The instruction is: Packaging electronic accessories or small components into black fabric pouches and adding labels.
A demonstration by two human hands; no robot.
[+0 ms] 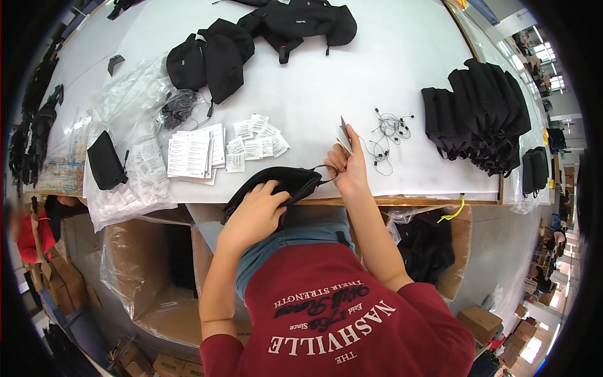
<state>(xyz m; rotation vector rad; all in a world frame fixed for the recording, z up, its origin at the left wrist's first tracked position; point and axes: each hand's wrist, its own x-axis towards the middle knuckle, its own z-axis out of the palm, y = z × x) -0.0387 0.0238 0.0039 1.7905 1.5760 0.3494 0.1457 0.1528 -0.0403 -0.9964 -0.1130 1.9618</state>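
At the table's near edge, a black zippered pouch (276, 183) is held tilted by my left hand (256, 210). The fingers of that hand bend over its rim, and some fingertips are hidden at the opening. My right hand (349, 164) is closed round small scissors (344, 134), their pointed metal blades sticking up past the fingers. A thin black wrist strap (326, 174) loops from the pouch's right end to the fingers of my right hand. Just beyond the pouch lie small white labels (254, 146) and a stack of printed white cards (190, 152).
Thin black cords (392, 129) lie loose right of my right hand. Stacked black pouches (477, 116) stand at the right. Black bags (301, 24) lie far back. Left are clear plastic bags (132, 182) and another pouch (107, 161). An open carton (147, 251) stands below the table edge.
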